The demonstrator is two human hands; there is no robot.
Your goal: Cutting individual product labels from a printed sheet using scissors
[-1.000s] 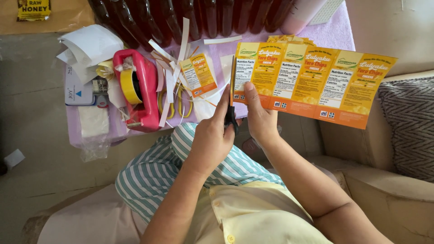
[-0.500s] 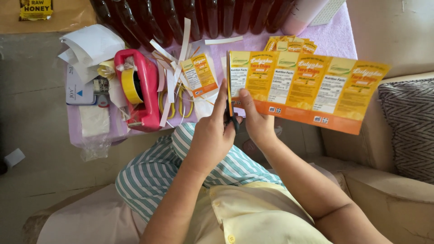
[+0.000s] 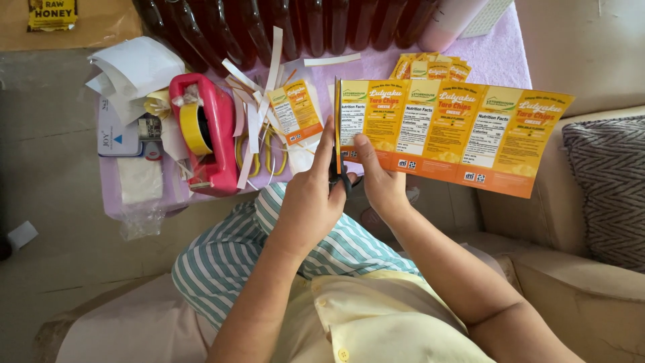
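In the head view, the left hand (image 3: 310, 202), at the centre of the frame, is closed around the handles of a pair of black-handled scissors (image 3: 338, 171), whose blades stand upright along the left edge of a long orange and yellow printed label sheet (image 3: 451, 131). The right hand (image 3: 381, 183), just to the right of the scissors, pinches the lower left corner of that sheet, thumb on the front and fingers behind. The sheet stretches from the centre toward the right of the frame and tilts slightly down to the right.

Behind the hands, in the upper half of the frame, a low table under a pale lilac cloth (image 3: 500, 57) carries a row of dark amber bottles (image 3: 282, 27) along its far edge. A stack of cut orange labels (image 3: 430, 67) lies just above the held sheet. A single cut orange label (image 3: 295, 111) rests among white paper strips (image 3: 259, 101) at upper centre. To their left sits a pink tape dispenser with a yellow roll (image 3: 205, 134), and crumpled white paper (image 3: 134, 67) is piled at the upper left. A grey patterned cushion (image 3: 608, 181) lies at the right edge.
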